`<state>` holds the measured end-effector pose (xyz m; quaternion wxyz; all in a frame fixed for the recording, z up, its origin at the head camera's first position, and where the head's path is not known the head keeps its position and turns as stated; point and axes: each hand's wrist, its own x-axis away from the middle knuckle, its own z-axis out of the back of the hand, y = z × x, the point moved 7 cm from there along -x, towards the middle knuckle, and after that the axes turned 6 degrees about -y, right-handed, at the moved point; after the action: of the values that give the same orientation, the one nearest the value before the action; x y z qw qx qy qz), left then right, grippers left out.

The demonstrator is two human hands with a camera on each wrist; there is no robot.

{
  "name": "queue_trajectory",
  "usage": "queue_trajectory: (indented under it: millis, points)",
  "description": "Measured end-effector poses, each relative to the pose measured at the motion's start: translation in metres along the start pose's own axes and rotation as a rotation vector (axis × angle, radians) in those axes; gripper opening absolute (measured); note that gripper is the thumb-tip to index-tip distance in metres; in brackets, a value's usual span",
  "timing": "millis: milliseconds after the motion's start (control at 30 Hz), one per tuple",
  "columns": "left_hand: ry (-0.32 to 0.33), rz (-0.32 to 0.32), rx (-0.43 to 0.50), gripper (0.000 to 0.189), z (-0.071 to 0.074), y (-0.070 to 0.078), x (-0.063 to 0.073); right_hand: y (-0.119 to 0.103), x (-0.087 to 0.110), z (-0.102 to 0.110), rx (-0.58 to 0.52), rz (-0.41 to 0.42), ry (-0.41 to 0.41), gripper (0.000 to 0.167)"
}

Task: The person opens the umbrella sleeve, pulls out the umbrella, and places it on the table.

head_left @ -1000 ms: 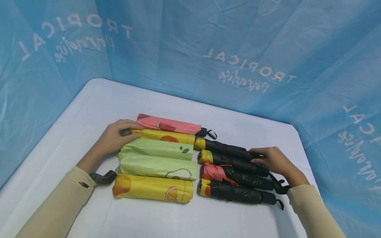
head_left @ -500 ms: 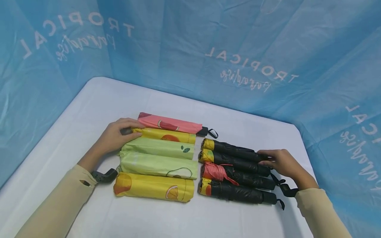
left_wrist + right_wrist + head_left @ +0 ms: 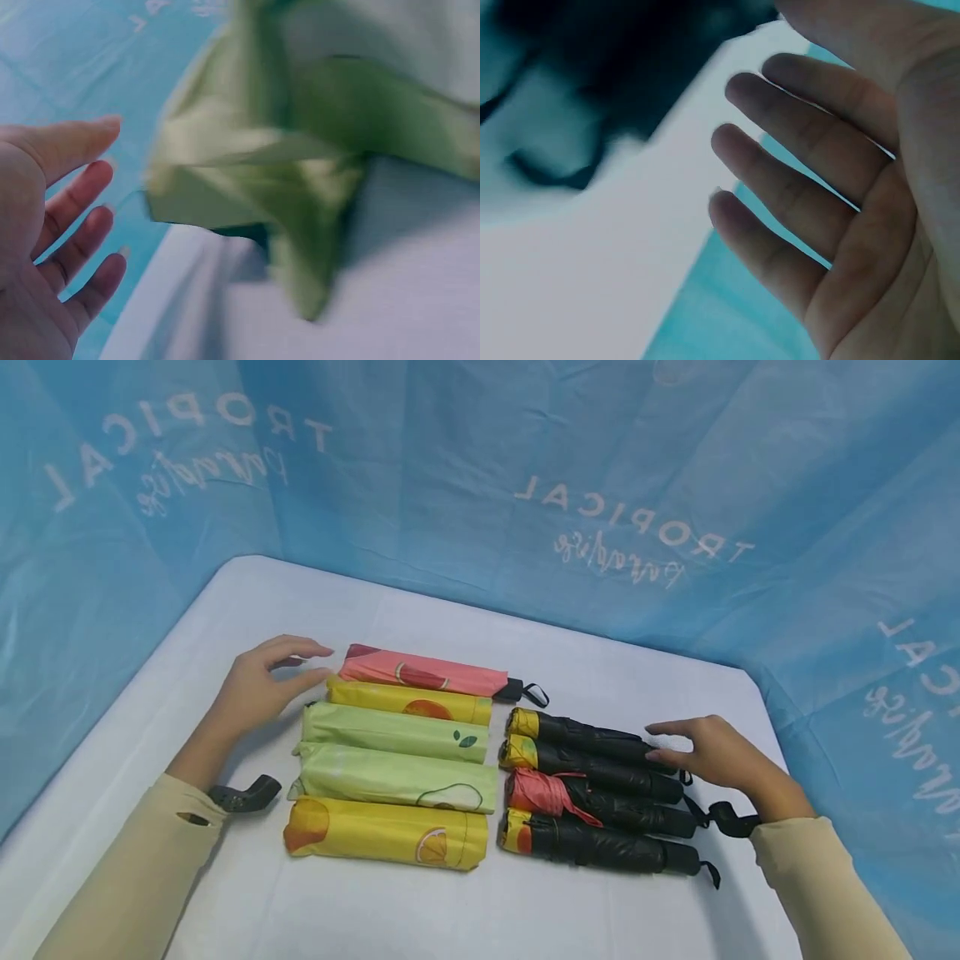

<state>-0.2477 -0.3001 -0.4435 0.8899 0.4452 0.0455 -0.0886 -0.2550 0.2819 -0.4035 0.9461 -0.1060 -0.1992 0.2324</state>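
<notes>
My left hand (image 3: 251, 689) is open, thumb and fingers apart, just off the left end of a yellow umbrella sleeve (image 3: 375, 695). Beyond that sleeve lies a pink watermelon-print folding umbrella (image 3: 468, 680), its black handle and strap showing at the right. Two green sleeves (image 3: 390, 732) and an orange-print yellow sleeve (image 3: 360, 831) lie nearer the front. On the right, my right hand (image 3: 723, 756) is open beside the handle end of the farthest black folded umbrella (image 3: 585, 735), thumb tip right at it. In the right wrist view its fingers (image 3: 780, 172) are spread and hold nothing.
Several black folded umbrellas (image 3: 600, 810) form a right-hand row, one wrapped with a red band (image 3: 540, 793). Everything lies on a white-covered table (image 3: 360, 918), with blue printed curtains (image 3: 465, 485) around its back and sides. Black wrist-worn devices (image 3: 251, 795) sit by both cuffs.
The left hand has let go of the yellow sleeve's end and drawn back leftward. The farthest black umbrella has shifted right, level with the others, and the right hand has released it.
</notes>
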Motion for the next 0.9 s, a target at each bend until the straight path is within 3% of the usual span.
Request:
queue_trajectory:
  millis: [167,400,533,667,900]
  points:
    - [0.057,-0.037,0.015,0.034,0.007,0.014,-0.017,-0.04,-0.032,0.021,0.027,0.059,0.07,0.04]
    - [-0.02,-0.125,0.07,0.035,-0.019,0.036,-0.045,-0.105,-0.085,0.019,0.012,0.199,0.1,0.035]
    - [-0.114,-0.16,0.082,0.036,-0.034,0.032,-0.053,-0.127,-0.113,0.004,-0.009,0.227,0.068,0.039]
    - [-0.189,-0.145,0.082,0.039,-0.044,0.023,-0.057,-0.133,-0.132,-0.006,-0.035,0.21,0.045,0.045]
    - [-0.245,-0.098,0.087,0.043,-0.053,0.008,-0.056,-0.141,-0.154,-0.018,-0.038,0.168,-0.013,0.049]
